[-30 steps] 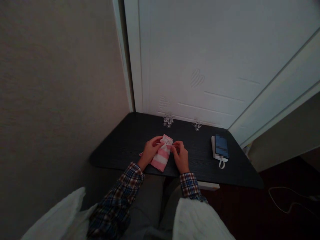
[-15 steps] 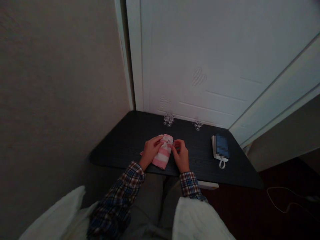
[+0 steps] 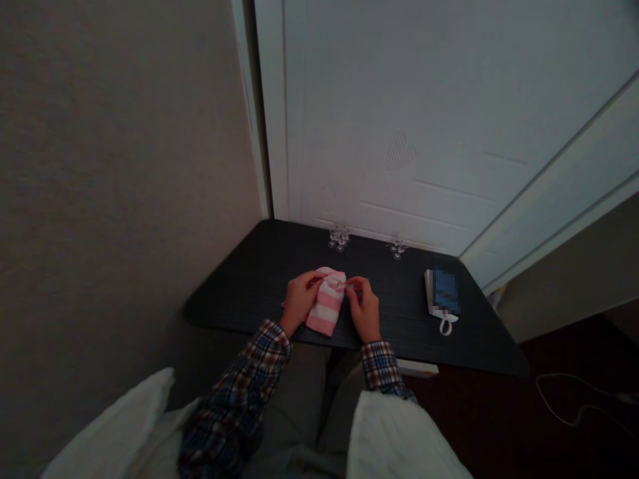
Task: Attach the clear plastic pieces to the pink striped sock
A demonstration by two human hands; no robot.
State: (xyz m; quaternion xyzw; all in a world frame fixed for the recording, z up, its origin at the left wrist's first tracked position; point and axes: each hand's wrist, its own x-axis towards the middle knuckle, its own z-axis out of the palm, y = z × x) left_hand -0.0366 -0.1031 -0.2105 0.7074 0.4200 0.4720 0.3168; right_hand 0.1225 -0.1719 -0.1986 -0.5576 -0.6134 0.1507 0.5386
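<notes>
A pink-and-white striped cloth (image 3: pixel 327 307), folded into a small oblong, lies near the front edge of the dark table. My left hand (image 3: pixel 299 301) is closed at its upper left side, thumb and fingers pinching the cloth near the top. Just off its right side, my right hand (image 3: pixel 365 309) pinches the end of a thin clear piece (image 3: pixel 342 285) that reaches across the cloth's upper part. What kind of piece it is cannot be made out. Part of the cloth's left edge is hidden behind my left hand.
Two clusters of small clear objects stand along the table's back, one left (image 3: pixel 339 237) and one right (image 3: pixel 397 248). A blurred blue-and-white item (image 3: pixel 444 293) with a white loop lies at the right. A white panel (image 3: pixel 399 80) rises behind the black table (image 3: pixel 239 279).
The right fingers have drawn slightly right, away from the cloth, and the thin clear piece shows more. The cloth's top looks flatter. My left hand stays at its side.
</notes>
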